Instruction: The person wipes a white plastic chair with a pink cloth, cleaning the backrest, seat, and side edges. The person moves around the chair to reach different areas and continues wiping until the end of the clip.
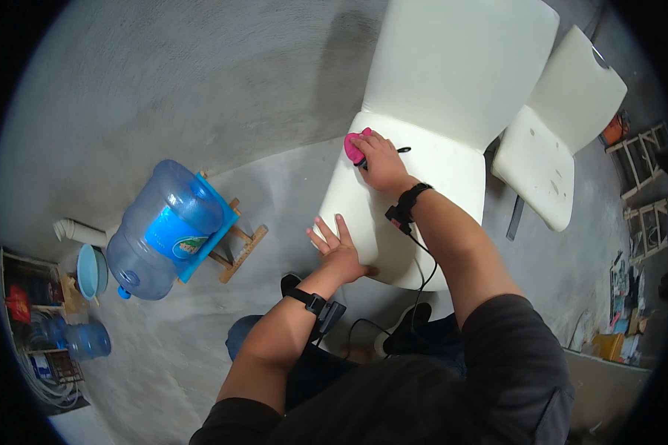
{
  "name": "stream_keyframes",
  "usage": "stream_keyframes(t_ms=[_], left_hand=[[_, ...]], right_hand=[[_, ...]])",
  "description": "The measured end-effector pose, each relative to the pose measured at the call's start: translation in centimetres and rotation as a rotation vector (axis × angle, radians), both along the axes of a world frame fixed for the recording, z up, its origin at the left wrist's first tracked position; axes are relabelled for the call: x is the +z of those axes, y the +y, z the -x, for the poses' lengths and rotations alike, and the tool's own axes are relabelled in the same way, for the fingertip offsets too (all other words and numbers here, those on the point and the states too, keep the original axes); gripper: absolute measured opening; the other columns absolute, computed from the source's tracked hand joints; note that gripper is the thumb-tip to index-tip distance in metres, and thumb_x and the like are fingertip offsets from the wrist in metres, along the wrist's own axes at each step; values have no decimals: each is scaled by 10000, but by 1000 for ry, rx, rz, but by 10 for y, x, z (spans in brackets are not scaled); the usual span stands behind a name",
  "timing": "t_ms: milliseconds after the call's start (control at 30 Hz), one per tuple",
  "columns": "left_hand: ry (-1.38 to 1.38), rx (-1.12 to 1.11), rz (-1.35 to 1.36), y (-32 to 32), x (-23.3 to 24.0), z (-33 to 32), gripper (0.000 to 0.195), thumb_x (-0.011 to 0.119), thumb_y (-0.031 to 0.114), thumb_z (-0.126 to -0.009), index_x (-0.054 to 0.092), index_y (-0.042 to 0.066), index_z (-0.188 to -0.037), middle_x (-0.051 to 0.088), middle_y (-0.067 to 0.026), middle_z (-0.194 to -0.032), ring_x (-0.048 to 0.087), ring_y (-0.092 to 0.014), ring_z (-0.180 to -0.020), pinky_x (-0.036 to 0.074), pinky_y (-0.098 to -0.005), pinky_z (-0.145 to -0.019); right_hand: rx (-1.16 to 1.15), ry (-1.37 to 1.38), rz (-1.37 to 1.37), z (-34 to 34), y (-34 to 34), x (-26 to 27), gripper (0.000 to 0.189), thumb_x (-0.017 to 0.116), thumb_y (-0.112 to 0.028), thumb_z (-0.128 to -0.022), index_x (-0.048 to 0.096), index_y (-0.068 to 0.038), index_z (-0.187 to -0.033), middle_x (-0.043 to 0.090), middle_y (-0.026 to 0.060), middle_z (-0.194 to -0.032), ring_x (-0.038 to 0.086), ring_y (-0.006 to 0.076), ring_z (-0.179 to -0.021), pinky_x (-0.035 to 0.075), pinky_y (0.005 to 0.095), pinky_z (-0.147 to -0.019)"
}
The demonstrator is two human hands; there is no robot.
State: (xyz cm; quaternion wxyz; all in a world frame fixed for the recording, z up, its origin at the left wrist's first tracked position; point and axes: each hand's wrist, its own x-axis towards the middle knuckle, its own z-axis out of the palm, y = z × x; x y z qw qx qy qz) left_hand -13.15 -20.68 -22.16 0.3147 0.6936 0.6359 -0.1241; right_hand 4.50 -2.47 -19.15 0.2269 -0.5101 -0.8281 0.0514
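Before me stands a white upholstered chair, its seat cushion [440,172] and tall backrest [462,67] both in view. My right hand [383,161] presses a bright pink cloth or sponge [354,147] on the seat near its left rear edge. A thin black object [404,149] pokes out on both sides of that hand; its middle is hidden, so I cannot tell what it is. On the seat's front left corner rests my left hand [338,255], fingers spread and holding nothing.
A second white chair [540,150] with marks on its seat stands at right. To the left, a large blue water bottle [164,233] lies on a blue-topped wooden stool [245,253]. Beyond are a light-blue basin [92,271], another bottle [89,340] and a shelf [33,278]. Cables trail from my wristbands.
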Motion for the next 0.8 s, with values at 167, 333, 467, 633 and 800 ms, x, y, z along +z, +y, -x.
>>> stream_keyframes(t_ms=[167,333,467,633,800], left_hand=[[-69,-6,-32,0,1,1,1800,974,725,-636,-273,-59,-1671,-372,-534,-1596,-359,-782,-1432,99,-759,-1269],[-21,9,25,0,18,-1,1791,969,718,-661,-281,-103,-1646,-388,-559,-1560,-391,-784,-1403,-28,-769,-1255],[-66,38,37,-1,29,0,1779,961,726,-673,-275,-101,-1650,-390,-564,-1552,-394,-786,-1399,-91,-782,-1233],[-62,23,23,-2,28,2,1785,966,721,-668,-279,-99,-1650,-391,-555,-1561,-400,-772,-1408,-105,-774,-1235],[-102,25,-3,-2,27,2,1786,963,718,-674,-291,-115,-1636,-392,-557,-1558,-393,-769,-1417,-142,-785,-1215]], right_hand=[[-228,-47,-5,-66,2,-4,666,762,-116,-891,582,-110,-1532,595,152,-1562,461,403,-1542,388,623,-1220],[-516,-102,-49,-165,-22,-3,687,768,-191,-906,562,-128,-1559,595,133,-1569,469,405,-1534,426,642,-1196],[-721,-110,40,-204,-61,-7,753,778,-243,-925,501,-157,-1620,542,117,-1636,445,401,-1558,400,643,-1233],[-758,-35,-105,-212,-103,-19,715,773,-191,-915,531,-61,-1576,568,194,-1599,510,446,-1472,425,570,-1231],[-760,121,-163,-210,-164,-25,675,769,-126,-909,546,36,-1525,654,291,-1400,585,504,-1312,468,558,-1162]])
